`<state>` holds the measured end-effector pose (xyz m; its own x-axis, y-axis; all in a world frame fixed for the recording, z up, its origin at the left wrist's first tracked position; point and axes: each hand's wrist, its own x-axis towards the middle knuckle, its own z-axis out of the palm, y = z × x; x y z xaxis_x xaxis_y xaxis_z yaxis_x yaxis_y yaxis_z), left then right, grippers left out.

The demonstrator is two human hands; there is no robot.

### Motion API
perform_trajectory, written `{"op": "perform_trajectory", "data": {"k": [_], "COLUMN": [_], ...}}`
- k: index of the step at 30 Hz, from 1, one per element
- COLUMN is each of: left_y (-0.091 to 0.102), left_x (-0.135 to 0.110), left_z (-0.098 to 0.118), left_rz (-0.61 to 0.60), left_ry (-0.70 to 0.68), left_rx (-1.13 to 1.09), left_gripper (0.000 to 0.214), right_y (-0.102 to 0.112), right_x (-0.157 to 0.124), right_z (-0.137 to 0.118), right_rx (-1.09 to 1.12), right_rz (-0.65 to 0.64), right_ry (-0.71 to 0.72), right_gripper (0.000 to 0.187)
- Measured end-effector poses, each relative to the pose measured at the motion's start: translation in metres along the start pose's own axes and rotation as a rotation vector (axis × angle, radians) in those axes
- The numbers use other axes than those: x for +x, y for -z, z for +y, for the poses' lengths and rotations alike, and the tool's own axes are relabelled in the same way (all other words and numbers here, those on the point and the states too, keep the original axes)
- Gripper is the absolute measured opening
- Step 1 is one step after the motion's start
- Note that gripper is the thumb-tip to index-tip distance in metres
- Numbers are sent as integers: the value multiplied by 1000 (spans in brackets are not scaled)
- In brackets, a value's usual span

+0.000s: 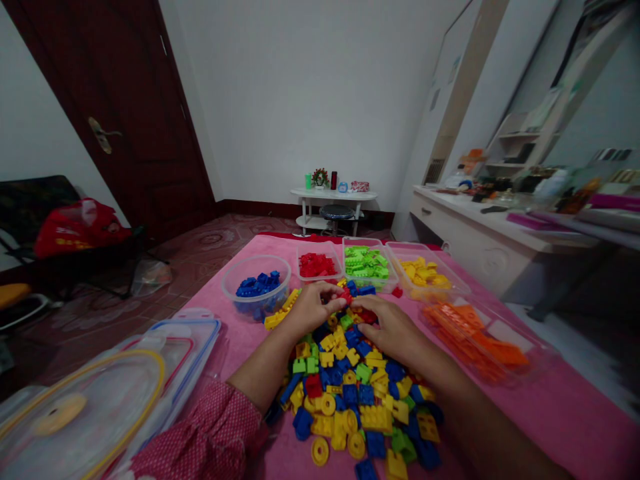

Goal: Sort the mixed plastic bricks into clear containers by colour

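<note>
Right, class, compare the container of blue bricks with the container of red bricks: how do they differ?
The blue-brick bowl is round; the red-brick tub is rectangular. The bowl looks wider than the tub. The bowl stands at the left end of the row, with the tub just to its right. Both are clear plastic, lidless, and sit on the pink cloth beyond the mixed brick pile.
</note>
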<state>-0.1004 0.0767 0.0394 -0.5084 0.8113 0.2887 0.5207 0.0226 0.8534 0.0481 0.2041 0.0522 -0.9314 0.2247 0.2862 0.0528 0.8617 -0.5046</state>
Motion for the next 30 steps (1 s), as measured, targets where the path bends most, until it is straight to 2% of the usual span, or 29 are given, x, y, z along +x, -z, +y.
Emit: {"op": "perform_trajectory", "data": {"k": [4,7,9,12,14,18,20,25,30], "left_y": [0,0,0,-1,-3,-4,-3,-1,-2], "left_x": [0,0,-1,-1,-2,-1,-1,0,2], "left_z": [0,0,1,2,1,0,1,2,-2], "left_rz": [-17,-26,-56,-134,-164,-113,-57,31,21], "left_ry": [16,14,3,-4,9,51,52,12,16], "left_rx": [-35,-34,-34,-96,-146,-140,-89,-17,-74], "left_gripper": [28,29,29,28,28,32,30,20,19], "right_y": [-3,0,0,-2,-1,10,16,13,2], "right_x": [-2,0,2,3,4,5,4,2,-1], "right_z": [1,-4,-9,-13,-12,-5,0,11,15], "right_rx": [-75,-10,67,133,131,50,-1,-78,-192], "right_rz": [-3,93,127,135,166,279,249,6,-30], "right_ry": [-67,-121,-67,26,27,-14,-43,-39,-128], "right_gripper": [43,60,67,46,30,18,18,29,32]}}
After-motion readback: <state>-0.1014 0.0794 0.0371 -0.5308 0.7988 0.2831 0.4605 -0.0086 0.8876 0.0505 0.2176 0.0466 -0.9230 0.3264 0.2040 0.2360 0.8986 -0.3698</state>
